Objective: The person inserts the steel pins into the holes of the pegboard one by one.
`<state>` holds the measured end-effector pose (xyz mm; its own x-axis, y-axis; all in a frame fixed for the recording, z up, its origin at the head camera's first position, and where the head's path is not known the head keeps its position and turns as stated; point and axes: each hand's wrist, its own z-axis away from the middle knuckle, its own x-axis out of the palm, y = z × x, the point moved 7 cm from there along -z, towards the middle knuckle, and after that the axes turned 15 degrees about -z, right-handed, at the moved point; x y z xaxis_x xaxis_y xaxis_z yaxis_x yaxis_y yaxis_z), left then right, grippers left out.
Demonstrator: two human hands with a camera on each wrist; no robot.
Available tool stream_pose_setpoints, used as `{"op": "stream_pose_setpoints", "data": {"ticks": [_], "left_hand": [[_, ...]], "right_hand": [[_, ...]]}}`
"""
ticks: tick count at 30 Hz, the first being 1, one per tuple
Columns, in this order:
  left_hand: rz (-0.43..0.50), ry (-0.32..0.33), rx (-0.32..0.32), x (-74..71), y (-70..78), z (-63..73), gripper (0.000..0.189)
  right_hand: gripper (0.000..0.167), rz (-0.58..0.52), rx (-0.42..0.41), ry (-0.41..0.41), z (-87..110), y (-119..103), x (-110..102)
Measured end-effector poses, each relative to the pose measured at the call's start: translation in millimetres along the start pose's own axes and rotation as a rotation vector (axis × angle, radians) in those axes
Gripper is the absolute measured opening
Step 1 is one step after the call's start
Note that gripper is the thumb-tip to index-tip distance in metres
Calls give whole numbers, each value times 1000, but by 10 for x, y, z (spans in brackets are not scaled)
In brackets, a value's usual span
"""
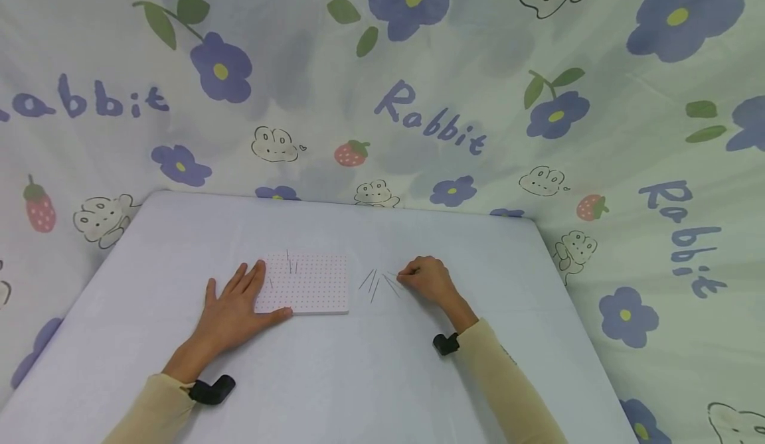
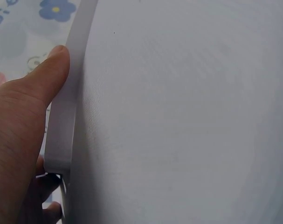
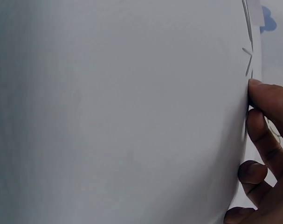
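Observation:
A white board point(image 1: 317, 285) with a grid of small dots lies on the table. Several thin dark needles point(image 1: 296, 267) stand upright in its left part. My left hand point(image 1: 230, 314) rests at the board's left end, fingers spread and straight, thumb along the near edge. In the left wrist view the thumb point(image 2: 57, 70) lies against the board's side wall point(image 2: 62, 135). Right of the board, several loose needles point(image 1: 374, 289) lie fanned out on the table. My right hand point(image 1: 430, 281) pinches the end of one at the right of this group, thumb and forefinger close to the tabletop.
The white-covered table point(image 1: 335, 377) ends at a back edge close to a hanging cloth point(image 1: 311, 99) printed with flowers and rabbits. A black wrist camera point(image 1: 212, 389) sits on the left wrist, another black camera point(image 1: 445, 344) on the right.

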<state>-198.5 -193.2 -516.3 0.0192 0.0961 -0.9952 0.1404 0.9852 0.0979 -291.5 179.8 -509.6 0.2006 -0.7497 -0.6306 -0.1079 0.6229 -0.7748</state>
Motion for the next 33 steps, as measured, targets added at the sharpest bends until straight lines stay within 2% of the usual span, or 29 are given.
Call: {"op": "stream_pose_setpoints", "data": {"ticks": [7,22,33], "left_hand": [[6,3,4,-23,18,2,125],[2,7,6,-25,18,6,125],[-2,19,5,-17,12,3,124]], "right_hand": [[6,-17,1,1,-3,23,-16],[7,70,-16,-6,-28,35,1],[8,165,-49,2,-10,-57,34]]}}
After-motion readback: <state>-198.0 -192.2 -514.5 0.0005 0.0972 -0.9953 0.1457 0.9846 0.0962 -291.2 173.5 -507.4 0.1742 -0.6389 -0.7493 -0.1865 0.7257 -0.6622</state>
